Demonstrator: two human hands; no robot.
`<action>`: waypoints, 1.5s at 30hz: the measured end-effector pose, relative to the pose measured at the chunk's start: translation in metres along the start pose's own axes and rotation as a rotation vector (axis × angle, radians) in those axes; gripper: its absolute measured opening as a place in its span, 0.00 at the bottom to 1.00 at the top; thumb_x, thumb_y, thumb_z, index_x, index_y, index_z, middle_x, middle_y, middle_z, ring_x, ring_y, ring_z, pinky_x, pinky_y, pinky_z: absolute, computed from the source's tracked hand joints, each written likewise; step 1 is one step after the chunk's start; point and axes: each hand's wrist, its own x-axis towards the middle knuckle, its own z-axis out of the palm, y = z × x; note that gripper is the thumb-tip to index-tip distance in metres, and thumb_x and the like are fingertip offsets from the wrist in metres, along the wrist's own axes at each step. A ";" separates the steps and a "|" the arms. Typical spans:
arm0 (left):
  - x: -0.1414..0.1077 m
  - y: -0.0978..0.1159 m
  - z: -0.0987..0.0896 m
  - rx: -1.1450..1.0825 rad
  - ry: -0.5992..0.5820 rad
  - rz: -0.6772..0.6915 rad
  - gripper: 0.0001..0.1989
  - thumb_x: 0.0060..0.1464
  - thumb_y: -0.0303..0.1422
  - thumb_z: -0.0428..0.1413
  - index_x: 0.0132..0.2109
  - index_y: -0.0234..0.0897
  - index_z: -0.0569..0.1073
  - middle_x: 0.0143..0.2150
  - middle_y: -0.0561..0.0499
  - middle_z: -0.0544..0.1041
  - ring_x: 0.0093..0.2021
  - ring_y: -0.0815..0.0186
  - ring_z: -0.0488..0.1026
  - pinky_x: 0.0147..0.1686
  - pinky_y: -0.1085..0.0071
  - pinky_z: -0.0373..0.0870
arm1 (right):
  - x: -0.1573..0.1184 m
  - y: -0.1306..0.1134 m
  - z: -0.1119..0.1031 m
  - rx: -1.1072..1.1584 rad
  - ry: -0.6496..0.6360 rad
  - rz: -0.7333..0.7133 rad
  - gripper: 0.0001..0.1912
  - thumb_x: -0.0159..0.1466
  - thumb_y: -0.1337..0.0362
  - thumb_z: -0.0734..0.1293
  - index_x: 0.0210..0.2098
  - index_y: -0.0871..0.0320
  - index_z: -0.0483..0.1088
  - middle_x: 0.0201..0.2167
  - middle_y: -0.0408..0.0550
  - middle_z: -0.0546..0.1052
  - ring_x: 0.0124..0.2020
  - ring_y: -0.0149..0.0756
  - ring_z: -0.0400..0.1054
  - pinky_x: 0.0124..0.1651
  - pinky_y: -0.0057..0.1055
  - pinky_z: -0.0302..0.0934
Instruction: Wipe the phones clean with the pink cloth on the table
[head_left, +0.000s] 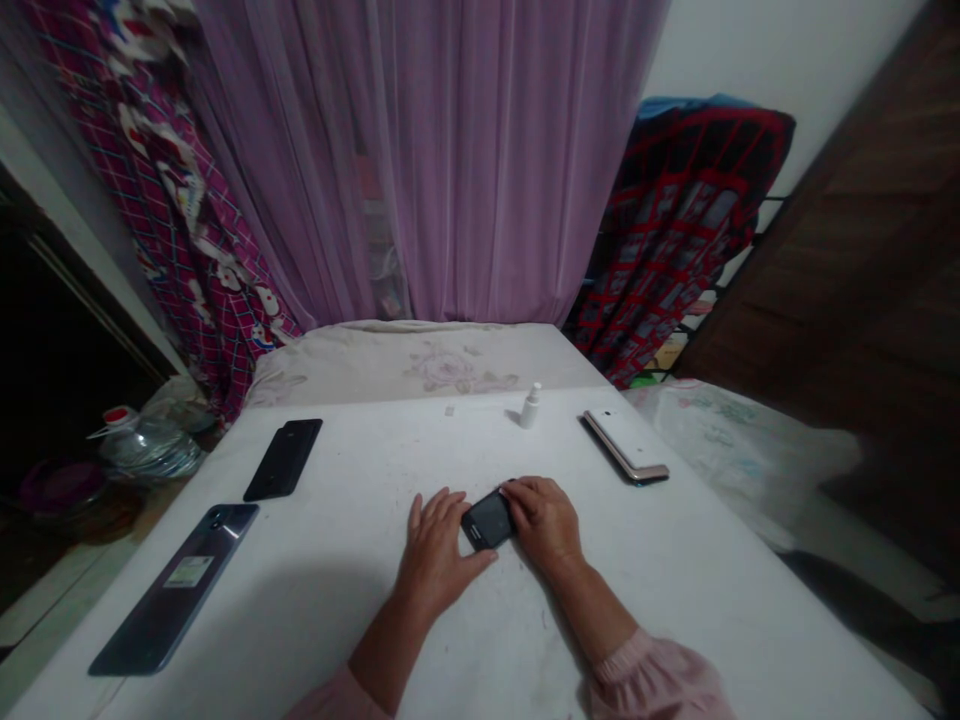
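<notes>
A small black phone (489, 520) lies at the middle of the white table (360, 560), tilted to the right. My left hand (436, 555) holds its left end, thumb at the lower edge and fingers at the upper left corner. At the right end, my right hand (546, 520) has its fingers pressed together on the phone's edge; whether they pinch anything else is hidden. Beyond the phone stands a small white spray bottle (529, 408).
Two dark phones, one smaller (283, 460) and one large with a label (176, 595), lie at left. Stacked phones (626, 440) lie at right. Behind the table hangs a purple curtain (480, 160). A water bottle (150, 448) is off the left edge.
</notes>
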 end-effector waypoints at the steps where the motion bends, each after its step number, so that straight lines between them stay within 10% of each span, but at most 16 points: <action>1: 0.000 0.000 0.000 -0.005 0.000 -0.002 0.25 0.47 0.45 0.65 0.51 0.42 0.71 0.59 0.44 0.72 0.63 0.49 0.63 0.66 0.41 0.45 | -0.001 -0.001 0.000 0.000 0.000 -0.017 0.13 0.63 0.69 0.63 0.41 0.52 0.79 0.37 0.49 0.78 0.39 0.41 0.68 0.43 0.37 0.61; 9: -0.001 -0.001 0.003 -0.019 0.049 0.018 0.25 0.47 0.41 0.65 0.51 0.41 0.71 0.58 0.44 0.74 0.63 0.50 0.64 0.65 0.42 0.46 | -0.004 -0.007 0.000 0.098 0.007 -0.160 0.15 0.61 0.72 0.63 0.43 0.55 0.78 0.39 0.51 0.78 0.40 0.41 0.67 0.43 0.39 0.62; 18: -0.001 -0.002 0.004 -0.017 0.079 0.035 0.25 0.45 0.39 0.66 0.51 0.41 0.71 0.57 0.44 0.74 0.62 0.49 0.66 0.65 0.41 0.48 | -0.001 0.005 0.011 0.106 0.037 -0.069 0.12 0.63 0.68 0.64 0.40 0.51 0.79 0.47 0.50 0.79 0.53 0.49 0.68 0.53 0.50 0.61; 45: -0.001 -0.002 0.004 -0.018 0.078 0.027 0.25 0.43 0.38 0.68 0.49 0.40 0.71 0.56 0.44 0.75 0.62 0.48 0.66 0.64 0.40 0.48 | -0.002 0.012 0.015 0.341 -0.006 0.133 0.07 0.58 0.62 0.68 0.34 0.49 0.80 0.48 0.49 0.79 0.49 0.44 0.73 0.54 0.46 0.64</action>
